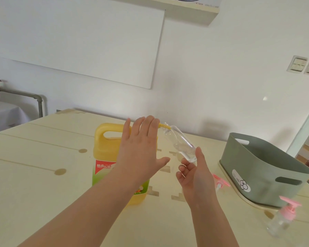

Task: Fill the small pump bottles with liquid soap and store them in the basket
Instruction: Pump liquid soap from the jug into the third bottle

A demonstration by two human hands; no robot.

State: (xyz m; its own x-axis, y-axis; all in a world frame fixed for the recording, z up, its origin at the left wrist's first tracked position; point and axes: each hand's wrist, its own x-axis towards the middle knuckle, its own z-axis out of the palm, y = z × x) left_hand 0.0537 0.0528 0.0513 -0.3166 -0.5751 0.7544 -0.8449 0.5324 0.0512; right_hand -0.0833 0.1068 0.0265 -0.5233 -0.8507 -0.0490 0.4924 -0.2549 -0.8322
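Right hand (193,175) grips the base of a clear, capless small bottle (178,141), held above the tabletop (43,184) and tilted with its mouth up-left. Left hand (141,150) is flat, fingers straight and spread, holding nothing I can see. It covers the upper right of the yellow soap jug (105,154), which stands upright. A yellow ribbed piece (163,126) sits at the bottle mouth, just past the left fingertips. Can't tell what it is. A loose pink pump head (220,182) lies between the right hand and the green basket (268,163). A second bottle (282,220), pink pump on, stands just in front of the basket.
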